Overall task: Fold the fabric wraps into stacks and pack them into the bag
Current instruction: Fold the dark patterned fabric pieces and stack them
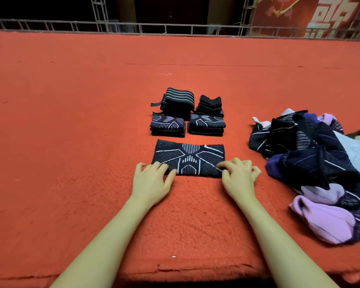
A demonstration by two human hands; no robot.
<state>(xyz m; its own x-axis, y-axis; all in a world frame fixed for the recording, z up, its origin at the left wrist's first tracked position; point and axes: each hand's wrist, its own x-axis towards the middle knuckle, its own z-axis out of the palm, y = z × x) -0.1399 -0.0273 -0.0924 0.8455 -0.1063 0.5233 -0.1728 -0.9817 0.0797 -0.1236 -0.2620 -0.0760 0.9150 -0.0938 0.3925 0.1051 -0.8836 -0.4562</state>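
As the wrap (pixel 188 160) lies flat for folding | left hand (pixel 152 179), right hand (pixel 238 176) pinch its near corners | stacks (pixel 187 113) wait behind.

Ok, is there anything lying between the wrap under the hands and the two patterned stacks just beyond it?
Nothing visible: only bare red carpet separates the flat wrap from the left patterned stack and the right patterned stack.
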